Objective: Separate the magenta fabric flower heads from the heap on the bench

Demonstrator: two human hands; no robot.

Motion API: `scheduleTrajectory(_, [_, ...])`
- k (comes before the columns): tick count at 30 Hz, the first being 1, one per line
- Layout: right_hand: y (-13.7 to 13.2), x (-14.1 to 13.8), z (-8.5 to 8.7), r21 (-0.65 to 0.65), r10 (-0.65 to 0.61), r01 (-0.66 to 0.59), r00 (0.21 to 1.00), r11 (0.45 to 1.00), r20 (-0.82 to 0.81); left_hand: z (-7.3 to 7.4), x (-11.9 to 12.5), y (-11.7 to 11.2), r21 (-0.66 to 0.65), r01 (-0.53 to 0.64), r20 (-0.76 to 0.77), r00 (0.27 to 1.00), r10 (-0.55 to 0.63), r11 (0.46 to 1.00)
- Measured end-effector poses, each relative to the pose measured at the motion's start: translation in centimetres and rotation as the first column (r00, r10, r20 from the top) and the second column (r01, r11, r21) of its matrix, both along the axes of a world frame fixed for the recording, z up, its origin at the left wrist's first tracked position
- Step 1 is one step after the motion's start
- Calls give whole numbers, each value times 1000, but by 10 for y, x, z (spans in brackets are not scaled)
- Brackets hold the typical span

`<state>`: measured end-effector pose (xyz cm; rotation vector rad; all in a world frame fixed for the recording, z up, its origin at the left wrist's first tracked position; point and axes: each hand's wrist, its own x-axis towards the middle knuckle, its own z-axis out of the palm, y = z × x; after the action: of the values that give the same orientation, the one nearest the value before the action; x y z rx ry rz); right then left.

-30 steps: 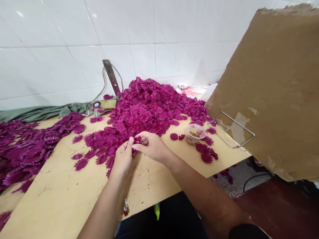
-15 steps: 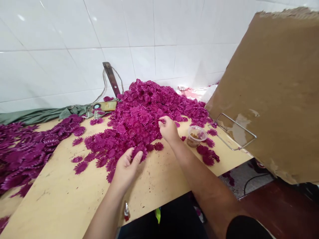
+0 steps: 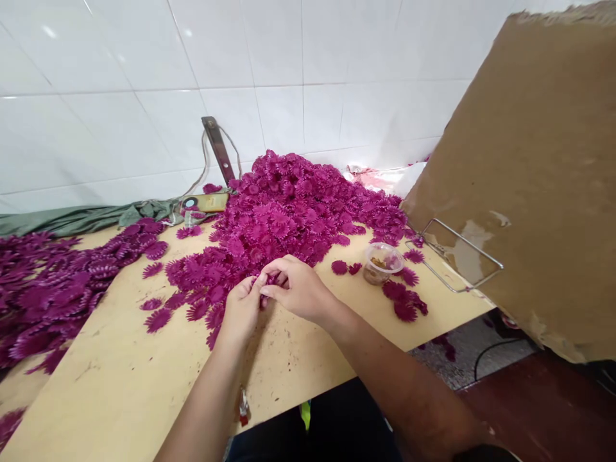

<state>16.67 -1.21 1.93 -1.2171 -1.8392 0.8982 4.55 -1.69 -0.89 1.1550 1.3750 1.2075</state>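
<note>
Both hands meet over the table point(image 3: 308, 359), at the near edge of a big heap of purple artificial flower pieces point(image 3: 283, 205). My left hand point(image 3: 243, 308) is closed, pinching a purple flower piece point(image 3: 271, 280) between thumb and fingers. Against it my right hand point(image 3: 301, 289) is also closed, its thumb and fingertips on the same spot. Most of the held piece is covered by the fingers, so I cannot tell whether there is one layer or more. Loose flower pieces point(image 3: 158, 319) lie left of the hands.
A clear plastic cup point(image 3: 381, 263) with brownish contents stands right of the heap, near a bent wire frame point(image 3: 462, 253) and a large cardboard sheet point(image 3: 520, 179). Another purple pile point(image 3: 58, 301) covers the left. A yellow device point(image 3: 212, 203) and green cloth point(image 3: 86, 221) lie by the tiled wall.
My right hand has come from the heap, left and toward me, to meet my left hand at the held flower piece. My left hand has stayed in nearly the same place.
</note>
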Motion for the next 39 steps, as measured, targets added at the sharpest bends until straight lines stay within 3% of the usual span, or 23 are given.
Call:
scheduleTrajectory(5, [4,2,-4,-10,-96,97,994,995,61,5,0,-5,-22,54,26,998,-53,998])
scheduleTrajectory(8, [4,-3,-8,-33,-159,158,986,987,-42,8,3,-8,51,105,0,994,-106,993])
scheduleTrajectory(12, [18,-5,-13,-149,-228,202,956,968,-184,10,6,-13,90,55,-65,997,-49,994])
scheduleTrajectory(14, [34,6,-13,-82,-416,408,892,909,-177,12,6,-19,82,49,-84,996,-42,995])
scheduleTrajectory(16, [53,24,-12,-85,-623,618,767,782,-152,14,3,-26,65,60,-72,996,-55,996])
scheduleTrajectory(18, [65,39,-12,-47,-646,647,750,761,-142,16,0,-29,36,69,-42,997,-67,997])
scheduleTrajectory(21, [62,45,-11,91,-568,572,820,815,-71,16,-3,-24,-17,54,24,998,-54,998])
scheduleTrajectory(26, [19,21,-6,179,-269,273,962,945,-44,10,-1,-10,-25,21,87,996,-18,999])
scheduleTrajectory(30, [-6,5,-2,144,-132,141,989,979,-72,3,-2,-7,14,-31,28,999,30,999])
scheduleTrajectory(34, [-7,-2,-7,39,-83,84,996,996,-26,-2,-2,-4,17,-54,-36,998,55,998])
scheduleTrajectory(39, [5,-2,-16,-189,19,-70,965,979,-261,-3,-1,-5,26,-41,-17,999,41,999])
